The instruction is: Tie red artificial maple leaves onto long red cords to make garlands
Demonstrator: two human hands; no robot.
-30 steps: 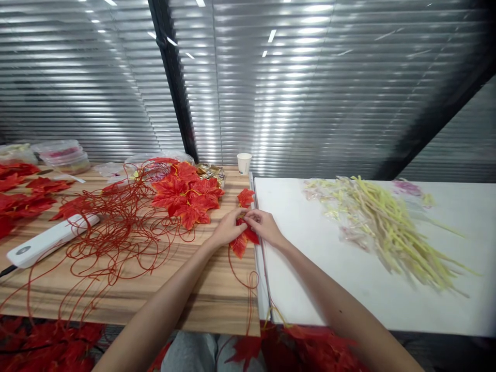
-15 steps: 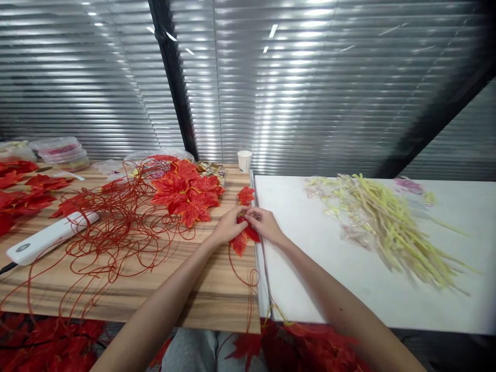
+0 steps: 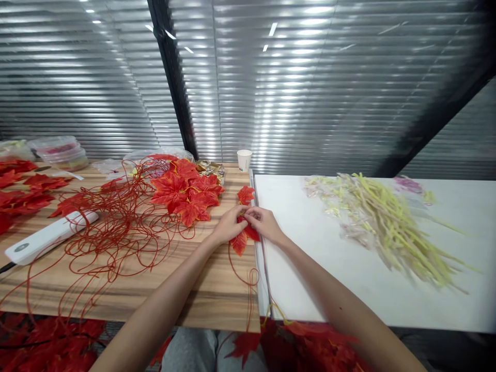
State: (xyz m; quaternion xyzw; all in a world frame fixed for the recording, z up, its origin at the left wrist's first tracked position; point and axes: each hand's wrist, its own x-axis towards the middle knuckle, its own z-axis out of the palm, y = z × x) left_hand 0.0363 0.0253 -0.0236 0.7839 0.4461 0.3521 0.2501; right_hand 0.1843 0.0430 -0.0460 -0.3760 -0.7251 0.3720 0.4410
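Observation:
My left hand (image 3: 228, 225) and my right hand (image 3: 265, 224) meet at the wooden table's right edge, fingertips pinched together on a red artificial maple leaf (image 3: 238, 243). Exactly which part is between the fingers, stem or cord, is hidden. A thin red cord (image 3: 252, 279) runs from beneath this leaf, loops, and hangs over the front edge. Just beyond my fingertips lies the orange-red tip of a leaf (image 3: 245, 195). Left of my left hand sits a pile of red maple leaves (image 3: 194, 199).
A tangle of red cord (image 3: 116, 232) and a white handheld device (image 3: 50, 238) lie leftward. The paper cup (image 3: 244, 160) stands at the back. Yellow strips (image 3: 399, 222) cover part of the white table (image 3: 302, 274). More red leaves (image 3: 310, 343) hang below table level.
Both hands stay in the same place, pinched on the leaf. The whole view has shifted very slightly; nothing else visibly moves.

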